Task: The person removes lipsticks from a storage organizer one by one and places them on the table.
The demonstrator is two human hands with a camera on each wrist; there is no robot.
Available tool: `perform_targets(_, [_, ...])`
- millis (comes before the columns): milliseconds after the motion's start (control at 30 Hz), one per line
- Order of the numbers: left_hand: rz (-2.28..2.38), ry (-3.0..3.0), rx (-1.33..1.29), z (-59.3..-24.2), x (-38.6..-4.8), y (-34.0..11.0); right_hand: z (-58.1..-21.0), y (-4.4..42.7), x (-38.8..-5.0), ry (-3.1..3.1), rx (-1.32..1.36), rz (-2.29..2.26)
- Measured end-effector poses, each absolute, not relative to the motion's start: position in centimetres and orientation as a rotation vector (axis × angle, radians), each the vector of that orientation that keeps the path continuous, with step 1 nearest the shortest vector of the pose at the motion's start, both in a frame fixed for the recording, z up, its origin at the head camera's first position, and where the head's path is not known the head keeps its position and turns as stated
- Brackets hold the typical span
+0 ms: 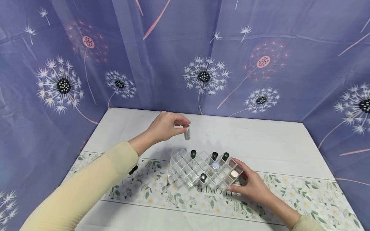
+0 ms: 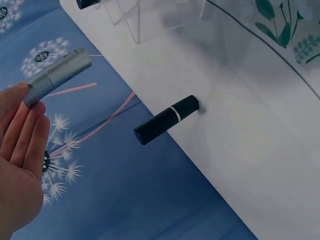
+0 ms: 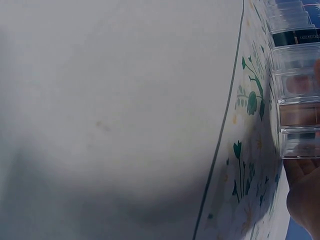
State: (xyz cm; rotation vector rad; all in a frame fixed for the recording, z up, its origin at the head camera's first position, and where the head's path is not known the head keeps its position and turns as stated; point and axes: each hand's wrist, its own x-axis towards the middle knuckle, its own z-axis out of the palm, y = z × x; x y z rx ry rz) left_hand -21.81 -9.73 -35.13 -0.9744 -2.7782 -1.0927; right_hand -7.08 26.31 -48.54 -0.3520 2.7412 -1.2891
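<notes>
A silver tube (image 1: pixel 187 133) is pinched between the thumb and fingers of my left hand (image 1: pixel 164 126), above and behind a clear diamond-celled organizer (image 1: pixel 180 163). The left wrist view shows the same silver tube (image 2: pixel 62 75) at the fingertips of the left hand (image 2: pixel 22 155). My right hand (image 1: pixel 251 184) grips the organizer's right end, thumb at the front and fingers behind. In the right wrist view the organizer (image 3: pixel 297 57) is at the right edge, above the right hand (image 3: pixel 305 195). Several black-capped tubes (image 1: pixel 215 156), a pale blue-topped one (image 1: pixel 215 166) and a cream-topped one (image 1: pixel 234 174) stand in its cells.
A black tube (image 1: pixel 133 170) is partly hidden by the left sleeve; a black tube with a silver band (image 2: pixel 167 120) stands on the table in the left wrist view. A floral runner (image 1: pixel 289 192) crosses the white table (image 1: pixel 277 138), backed by a blue dandelion curtain (image 1: pixel 162 64).
</notes>
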Motion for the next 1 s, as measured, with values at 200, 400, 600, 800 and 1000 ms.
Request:
perform_targets(200, [-1.045, -2.809, -0.918, -35.9, -22.7, -9.5, -48.5, 26.3, -7.1, 2.736, -0.337, -1.285])
perform_targets(400, [-1.02, -2.832, -0.834, -36.7, -23.5, -9.1, -48.5, 26.2, -7.0, 2.732, -0.324, -1.286])
perform_targets(600, [-1.003, -2.859, -0.727, -37.4, -24.2, -8.8, -48.4, 26.2, -6.9, 2.731, -0.327, -1.293])
perform_targets(800, [-0.994, -2.868, -0.698, -38.5, -24.9, -8.6, -48.3, 26.1, -6.9, 2.723, -0.32, -1.303])
perform_targets(1000, [-0.968, -2.868, -0.677, -39.3, -25.3, -8.4, -48.3, 26.2, -7.0, 2.723, -0.322, -1.302])
